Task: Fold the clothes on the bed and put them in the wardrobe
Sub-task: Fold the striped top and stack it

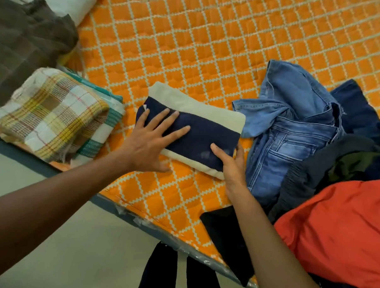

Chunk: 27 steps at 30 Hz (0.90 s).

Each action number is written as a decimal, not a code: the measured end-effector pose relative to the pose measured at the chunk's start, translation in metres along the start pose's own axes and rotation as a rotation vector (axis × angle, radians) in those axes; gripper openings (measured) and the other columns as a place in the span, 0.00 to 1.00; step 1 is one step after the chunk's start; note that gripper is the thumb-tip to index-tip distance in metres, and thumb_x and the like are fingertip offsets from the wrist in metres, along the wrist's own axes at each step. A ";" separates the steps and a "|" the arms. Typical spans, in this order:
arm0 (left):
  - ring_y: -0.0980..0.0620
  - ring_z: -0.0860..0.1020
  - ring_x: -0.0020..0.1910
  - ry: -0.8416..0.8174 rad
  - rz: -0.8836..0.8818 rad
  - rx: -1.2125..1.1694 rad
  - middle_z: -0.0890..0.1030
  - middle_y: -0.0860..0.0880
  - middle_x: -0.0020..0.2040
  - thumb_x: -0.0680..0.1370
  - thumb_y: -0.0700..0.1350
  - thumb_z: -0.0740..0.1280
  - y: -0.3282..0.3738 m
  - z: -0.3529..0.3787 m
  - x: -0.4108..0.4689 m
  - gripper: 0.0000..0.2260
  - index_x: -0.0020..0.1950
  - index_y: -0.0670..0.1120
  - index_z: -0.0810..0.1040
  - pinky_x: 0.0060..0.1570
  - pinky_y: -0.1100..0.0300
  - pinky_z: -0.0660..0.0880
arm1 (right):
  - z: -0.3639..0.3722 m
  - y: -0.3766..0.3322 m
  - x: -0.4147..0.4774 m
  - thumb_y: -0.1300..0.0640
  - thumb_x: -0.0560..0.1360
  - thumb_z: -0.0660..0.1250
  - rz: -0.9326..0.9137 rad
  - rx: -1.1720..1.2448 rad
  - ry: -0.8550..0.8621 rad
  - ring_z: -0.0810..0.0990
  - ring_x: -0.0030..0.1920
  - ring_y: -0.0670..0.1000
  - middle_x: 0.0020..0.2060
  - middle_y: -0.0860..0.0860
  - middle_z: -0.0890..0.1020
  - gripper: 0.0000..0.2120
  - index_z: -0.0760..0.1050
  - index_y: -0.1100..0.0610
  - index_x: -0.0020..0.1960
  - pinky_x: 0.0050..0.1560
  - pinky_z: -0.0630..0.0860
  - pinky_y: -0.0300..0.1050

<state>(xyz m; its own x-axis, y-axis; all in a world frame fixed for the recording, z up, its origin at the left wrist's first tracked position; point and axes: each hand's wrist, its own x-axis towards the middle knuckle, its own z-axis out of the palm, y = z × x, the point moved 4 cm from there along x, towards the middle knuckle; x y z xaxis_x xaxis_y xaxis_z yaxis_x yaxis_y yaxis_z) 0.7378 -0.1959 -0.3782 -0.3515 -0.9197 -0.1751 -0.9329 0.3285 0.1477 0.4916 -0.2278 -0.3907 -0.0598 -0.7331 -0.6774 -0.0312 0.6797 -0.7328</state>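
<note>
A folded navy and cream garment (203, 131) lies on the orange quilted bed (209, 47) near its front edge. My left hand (151, 140) lies flat on the garment's left end with fingers spread. My right hand (231, 164) grips the garment's right near corner, thumb on top and fingers curled round the edge. To the right lie unfolded blue jeans (290, 130), a dark navy piece (358, 108), a black garment (313, 169) and an orange-red garment (336, 233) in a loose pile.
A folded checked cloth (54, 115) sits on a teal-striped white one (112, 117) at the bed's left. A brown blanket (27, 37) and a white pillow (67, 1) lie behind. A black cloth (224, 237) hangs over the bed's front edge, above grey floor (73, 258).
</note>
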 end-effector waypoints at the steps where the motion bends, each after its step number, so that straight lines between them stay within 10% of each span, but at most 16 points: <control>1: 0.38 0.55 0.80 -0.004 -0.027 -0.007 0.55 0.42 0.82 0.67 0.71 0.69 0.000 0.003 0.004 0.51 0.83 0.57 0.48 0.73 0.30 0.54 | 0.003 -0.004 0.001 0.52 0.69 0.81 -0.005 0.006 -0.026 0.82 0.60 0.48 0.64 0.45 0.81 0.39 0.67 0.47 0.75 0.57 0.82 0.45; 4: 0.36 0.70 0.71 0.046 -0.079 -0.017 0.70 0.40 0.74 0.73 0.59 0.69 0.004 -0.004 0.026 0.41 0.82 0.54 0.55 0.68 0.34 0.64 | 0.007 -0.022 0.006 0.49 0.67 0.80 -0.041 0.106 -0.054 0.83 0.60 0.54 0.64 0.49 0.82 0.39 0.69 0.49 0.74 0.59 0.81 0.56; 7: 0.38 0.80 0.57 0.011 -0.152 -0.273 0.80 0.44 0.63 0.71 0.53 0.66 -0.004 -0.042 0.045 0.35 0.79 0.54 0.62 0.51 0.46 0.75 | 0.004 -0.057 0.007 0.46 0.70 0.74 -0.125 0.172 -0.132 0.84 0.46 0.51 0.56 0.48 0.82 0.34 0.68 0.47 0.74 0.38 0.78 0.44; 12: 0.48 0.78 0.59 -0.193 -0.416 -0.826 0.81 0.53 0.57 0.75 0.46 0.73 -0.031 -0.118 0.062 0.22 0.69 0.53 0.75 0.45 0.62 0.71 | 0.026 -0.128 0.010 0.41 0.63 0.79 -0.629 -0.338 -0.161 0.77 0.50 0.49 0.53 0.50 0.78 0.42 0.68 0.47 0.72 0.46 0.77 0.49; 16: 0.49 0.83 0.52 -0.298 -0.573 -1.120 0.83 0.51 0.54 0.79 0.39 0.70 -0.062 -0.129 0.061 0.16 0.64 0.53 0.76 0.44 0.55 0.81 | 0.062 -0.160 0.033 0.40 0.64 0.81 -0.745 -0.627 -0.109 0.68 0.70 0.54 0.71 0.52 0.68 0.53 0.57 0.46 0.81 0.69 0.67 0.50; 23: 0.38 0.83 0.54 -0.361 -0.663 -1.454 0.85 0.42 0.57 0.75 0.44 0.72 -0.148 -0.114 0.062 0.18 0.65 0.49 0.77 0.57 0.41 0.79 | 0.139 -0.153 0.087 0.40 0.68 0.77 -0.644 -0.531 -0.102 0.68 0.74 0.54 0.74 0.56 0.69 0.46 0.63 0.53 0.79 0.75 0.66 0.51; 27: 0.36 0.80 0.60 -0.381 -0.842 -1.233 0.80 0.41 0.64 0.80 0.46 0.69 -0.223 -0.076 0.052 0.19 0.70 0.48 0.75 0.61 0.40 0.77 | 0.204 -0.132 0.109 0.44 0.71 0.78 -0.621 -0.533 -0.145 0.66 0.75 0.55 0.75 0.56 0.66 0.45 0.60 0.51 0.80 0.73 0.65 0.49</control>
<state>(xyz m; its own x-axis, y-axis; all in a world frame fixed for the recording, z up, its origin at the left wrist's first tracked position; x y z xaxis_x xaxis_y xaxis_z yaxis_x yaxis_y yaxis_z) 0.9340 -0.3331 -0.3465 0.0489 -0.5704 -0.8199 -0.2907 -0.7935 0.5347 0.6930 -0.4021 -0.3810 0.2517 -0.9494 -0.1877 -0.4867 0.0434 -0.8725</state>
